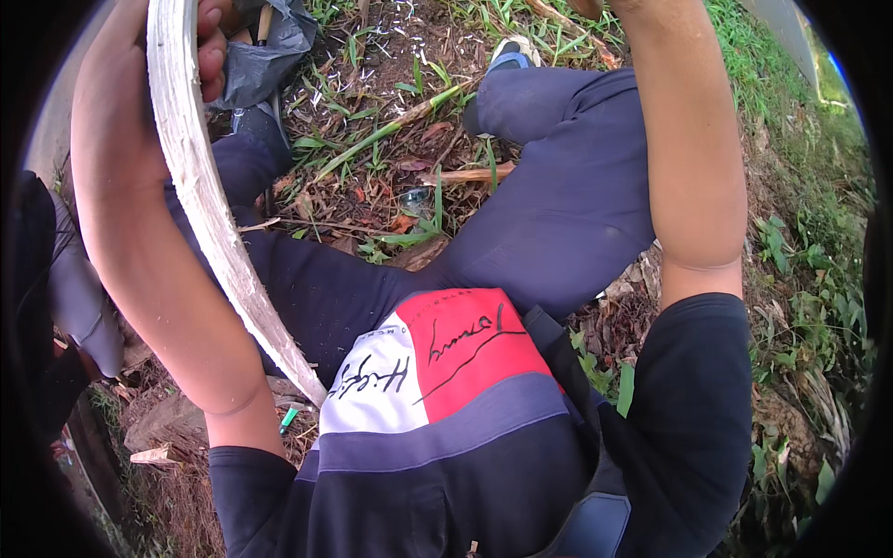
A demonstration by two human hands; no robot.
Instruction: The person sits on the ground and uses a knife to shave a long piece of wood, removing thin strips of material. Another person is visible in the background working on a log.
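A long pale strip of rough, bare wood (200, 172) runs from the top edge down to the front of my shirt, where its lower end rests at or close to the cloth. It looks curved in this view. My left hand (212, 51) is closed round its upper part, with the fingertips showing on the right side of the wood. The strip hides much of that palm. My right hand (588, 7) is raised at the top edge and mostly cut off, so its fingers and anything in them stay hidden.
A dark plastic bag (265, 60) with a wooden handle (264, 23) lies beyond my left hand. Between my bent legs, a green stalk (386, 132) and a wood piece (468, 175) lie among leaves and pale shavings. At far left is a person's grey sleeve or garment (84, 288).
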